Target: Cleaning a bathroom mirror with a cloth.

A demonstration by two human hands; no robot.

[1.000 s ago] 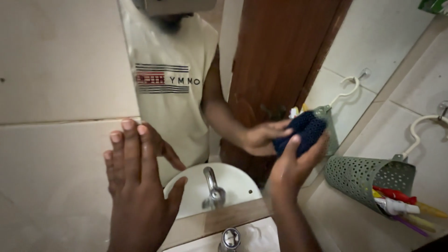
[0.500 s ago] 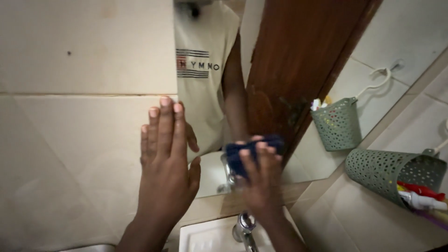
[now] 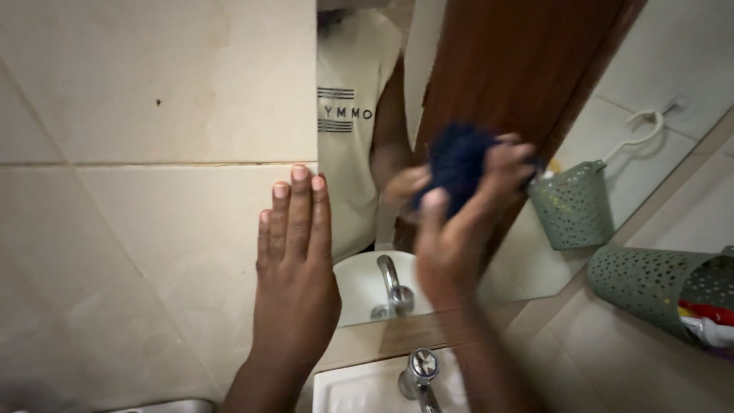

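Pressing a dark blue cloth (image 3: pixel 459 164) against the mirror (image 3: pixel 612 92), the right hand (image 3: pixel 459 229) has its fingers curled around the bundle, so the cloth sits at the fingertips, above the palm and between the hand and the glass; this hand is blurred, and I cannot tell how firmly it squeezes, but the cloth is clearly held in it; the left hand (image 3: pixel 294 268) is fully open and flat, the fingers straight and close together, the palm lying on the beige wall tile (image 3: pixel 153 229) just beside the left edge of the mirror, and it holds nothing; the cloth is well to the right of this hand and higher than its knuckles, and the two hands are apart, not touching; below and between them a metal tap (image 3: pixel 417 375) stands on the white sink (image 3: pixel 359 390); on the right a green perforated basket (image 3: pixel 650 279) hangs tilted on the wall, with some coloured items inside at the picture edge; the mirror shows the reflection of the basket, of the tap and of a brown wooden door.
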